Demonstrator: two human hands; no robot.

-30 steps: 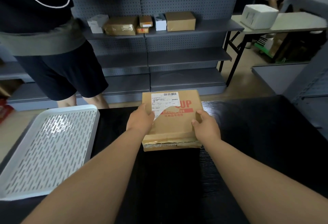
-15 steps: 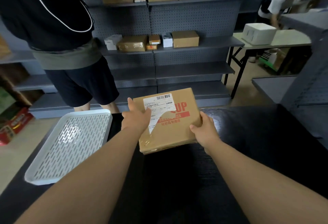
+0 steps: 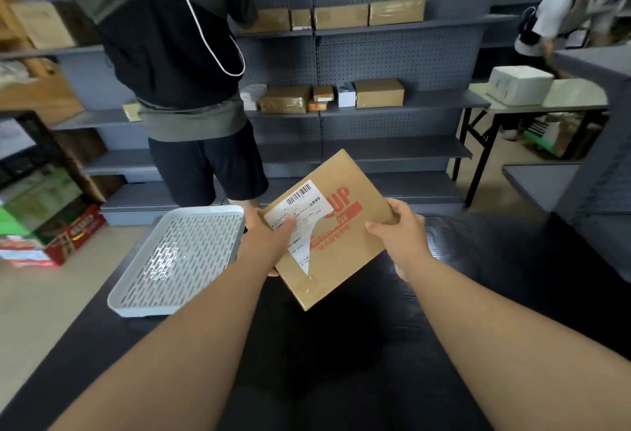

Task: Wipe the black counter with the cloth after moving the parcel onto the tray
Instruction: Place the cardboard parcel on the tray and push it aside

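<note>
A flat brown cardboard parcel [image 3: 336, 236] with red print and a torn white shipping label is held tilted above the black counter [image 3: 341, 362]. My left hand [image 3: 269, 242] grips its left edge, thumb on the label. My right hand [image 3: 401, 229] grips its right edge. A white slotted tray [image 3: 177, 259] lies on the counter's left end, just left of the parcel and my left hand. No cloth is in view.
A person in dark clothes [image 3: 181, 65] stands just beyond the tray, facing grey shelves [image 3: 375, 102] with several cardboard boxes. A folding table [image 3: 546, 102] with a white box stands at the right, another person behind it. Cartons sit on the floor at the left.
Both hands have lifted the parcel off the counter, tilted it and carried it left towards the tray. The view has risen and turned left.
</note>
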